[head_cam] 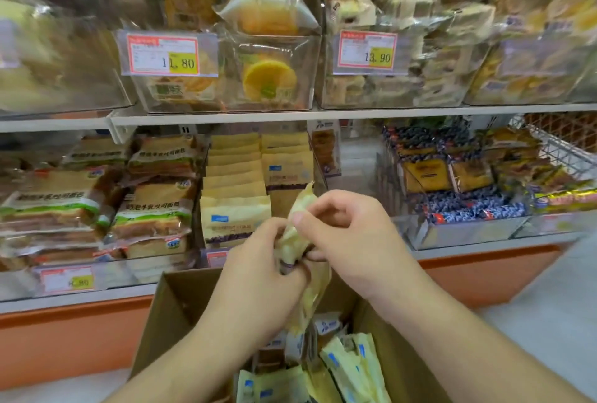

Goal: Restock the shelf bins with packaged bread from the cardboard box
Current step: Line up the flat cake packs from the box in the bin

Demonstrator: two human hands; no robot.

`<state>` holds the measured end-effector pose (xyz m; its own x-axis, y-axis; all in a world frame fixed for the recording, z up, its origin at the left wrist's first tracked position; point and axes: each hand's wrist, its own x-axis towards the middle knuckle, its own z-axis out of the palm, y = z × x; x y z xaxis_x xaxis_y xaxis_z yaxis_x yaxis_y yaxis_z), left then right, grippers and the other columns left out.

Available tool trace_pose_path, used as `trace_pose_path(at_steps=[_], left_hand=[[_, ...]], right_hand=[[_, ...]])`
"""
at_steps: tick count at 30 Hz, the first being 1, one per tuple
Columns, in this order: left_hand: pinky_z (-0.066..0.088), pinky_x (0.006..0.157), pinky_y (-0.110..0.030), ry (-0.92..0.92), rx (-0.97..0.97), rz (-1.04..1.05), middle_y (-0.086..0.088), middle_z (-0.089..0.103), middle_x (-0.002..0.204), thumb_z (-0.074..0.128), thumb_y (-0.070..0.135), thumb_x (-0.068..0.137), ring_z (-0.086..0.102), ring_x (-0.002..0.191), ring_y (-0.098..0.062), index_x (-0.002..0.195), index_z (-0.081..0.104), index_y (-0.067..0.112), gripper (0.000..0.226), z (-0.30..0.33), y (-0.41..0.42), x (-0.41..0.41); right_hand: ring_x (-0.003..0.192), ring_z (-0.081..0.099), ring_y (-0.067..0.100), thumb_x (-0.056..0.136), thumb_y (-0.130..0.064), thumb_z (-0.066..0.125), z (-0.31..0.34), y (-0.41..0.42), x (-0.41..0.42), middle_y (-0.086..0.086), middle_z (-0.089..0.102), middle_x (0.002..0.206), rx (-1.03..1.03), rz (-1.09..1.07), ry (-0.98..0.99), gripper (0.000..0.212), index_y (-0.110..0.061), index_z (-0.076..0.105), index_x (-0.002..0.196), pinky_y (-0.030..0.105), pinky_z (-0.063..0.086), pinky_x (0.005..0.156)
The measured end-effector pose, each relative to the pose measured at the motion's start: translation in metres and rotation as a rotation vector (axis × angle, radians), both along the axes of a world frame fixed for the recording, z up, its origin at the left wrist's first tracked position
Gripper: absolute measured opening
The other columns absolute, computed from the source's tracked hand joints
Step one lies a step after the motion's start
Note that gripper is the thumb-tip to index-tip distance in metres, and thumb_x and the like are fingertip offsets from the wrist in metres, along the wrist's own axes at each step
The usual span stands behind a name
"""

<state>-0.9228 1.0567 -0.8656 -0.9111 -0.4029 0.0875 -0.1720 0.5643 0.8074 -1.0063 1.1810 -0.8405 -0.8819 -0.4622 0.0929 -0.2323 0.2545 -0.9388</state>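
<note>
Above box (168, 305), both hands' (258, 276) packet (298, 231).

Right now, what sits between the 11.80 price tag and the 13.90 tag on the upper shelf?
In the head view, a clear bin of round yellow cakes lies between the 11.80 tag and the 13.90 tag.

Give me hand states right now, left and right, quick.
Left hand: closed on the pale yellow bread packet, gripping its lower part.
Right hand: closed on the same packet, pinching its upper part.
</note>
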Motion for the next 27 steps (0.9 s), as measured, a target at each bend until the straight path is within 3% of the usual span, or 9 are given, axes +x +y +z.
trace_pose_path(at_steps=[2, 3, 5, 7, 9, 12, 17, 24, 27], left_hand=[[0.045, 0.060, -0.006, 0.045, 0.107, 0.046, 0.033, 0.070, 0.088, 0.075, 0.013, 0.082, 0.065, 0.080, 0.012, 0.101, 0.065, 0.039, 0.034, -0.001, -0.009, -0.003], [0.046, 0.059, -0.007, 0.048, 0.181, 0.057, 0.030, 0.072, 0.086, 0.074, 0.008, 0.084, 0.068, 0.077, 0.008, 0.102, 0.068, 0.034, 0.032, 0.000, -0.014, -0.004], [0.054, 0.065, -0.014, 0.022, 0.294, 0.042, 0.022, 0.076, 0.089, 0.073, 0.004, 0.088, 0.072, 0.078, 0.002, 0.106, 0.069, 0.029, 0.031, 0.004, -0.022, -0.004], [0.061, 0.080, -0.031, -0.001, 0.350, -0.015, 0.015, 0.079, 0.097, 0.074, 0.004, 0.090, 0.075, 0.088, -0.005, 0.111, 0.069, 0.028, 0.033, 0.007, -0.028, -0.006], [0.061, 0.088, -0.040, 0.010, 0.340, -0.086, 0.013, 0.078, 0.105, 0.074, 0.004, 0.091, 0.075, 0.097, -0.009, 0.115, 0.069, 0.032, 0.037, 0.011, -0.032, -0.009], [0.058, 0.092, -0.031, 0.105, 0.159, -0.144, 0.022, 0.073, 0.114, 0.075, 0.009, 0.092, 0.067, 0.109, 0.001, 0.121, 0.068, 0.037, 0.041, 0.014, -0.040, -0.022], [0.058, 0.097, -0.034, 0.215, -0.023, -0.139, 0.023, 0.073, 0.115, 0.083, 0.023, 0.087, 0.068, 0.109, 0.002, 0.126, 0.067, 0.035, 0.044, 0.015, -0.063, -0.055], [0.059, 0.096, -0.034, 0.270, -0.047, -0.068, 0.015, 0.077, 0.105, 0.087, 0.018, 0.082, 0.071, 0.101, -0.001, 0.117, 0.075, 0.027, 0.038, 0.009, -0.096, -0.115], [0.059, 0.095, -0.031, 0.281, 0.032, -0.001, 0.012, 0.078, 0.102, 0.089, 0.014, 0.080, 0.073, 0.097, -0.002, 0.116, 0.076, 0.023, 0.039, 0.009, -0.113, -0.135]], right_hand=[[0.087, 0.078, 0.013, 0.096, -0.027, 0.075, 0.007, 0.008, -0.008, 0.001, 0.080, 0.091, -0.078, 0.044, -0.153, 0.013, -0.014, 0.077, 0.099, 0.047, 0.067, 0.080], [0.089, 0.078, 0.012, 0.096, -0.027, 0.075, 0.007, 0.014, -0.016, 0.000, 0.080, 0.093, -0.062, 0.006, -0.117, 0.013, -0.015, 0.075, 0.101, 0.046, 0.067, 0.079], [0.095, 0.073, 0.006, 0.089, -0.030, 0.082, 0.002, 0.024, -0.031, -0.008, 0.077, 0.101, 0.081, -0.078, 0.043, 0.022, -0.026, 0.070, 0.108, 0.037, 0.064, 0.084], [0.104, 0.067, -0.005, 0.082, -0.029, 0.089, -0.005, 0.029, -0.040, -0.017, 0.073, 0.112, 0.172, 0.031, 0.062, 0.046, -0.036, 0.064, 0.120, 0.020, 0.054, 0.087], [0.107, 0.064, -0.014, 0.082, -0.021, 0.090, -0.010, 0.027, -0.045, -0.025, 0.074, 0.115, 0.205, 0.177, 0.018, 0.056, -0.041, 0.063, 0.126, 0.014, 0.049, 0.088], [0.108, 0.066, -0.010, 0.078, -0.017, 0.093, -0.013, 0.022, -0.056, -0.027, 0.074, 0.114, 0.193, 0.127, 0.156, 0.059, -0.038, 0.068, 0.127, 0.021, 0.054, 0.095], [0.110, 0.066, -0.010, 0.077, -0.015, 0.094, -0.018, 0.011, -0.076, -0.024, 0.074, 0.115, 0.072, 0.000, 0.258, 0.065, -0.035, 0.066, 0.132, 0.014, 0.057, 0.092], [0.107, 0.070, -0.003, 0.079, -0.013, 0.092, -0.033, -0.026, -0.122, -0.020, 0.076, 0.110, -0.066, -0.052, 0.319, 0.057, -0.032, 0.069, 0.127, 0.028, 0.061, 0.095], [0.108, 0.070, -0.003, 0.078, -0.013, 0.093, -0.036, -0.046, -0.143, -0.018, 0.076, 0.112, -0.094, -0.039, 0.336, 0.059, -0.030, 0.068, 0.128, 0.025, 0.059, 0.097]])
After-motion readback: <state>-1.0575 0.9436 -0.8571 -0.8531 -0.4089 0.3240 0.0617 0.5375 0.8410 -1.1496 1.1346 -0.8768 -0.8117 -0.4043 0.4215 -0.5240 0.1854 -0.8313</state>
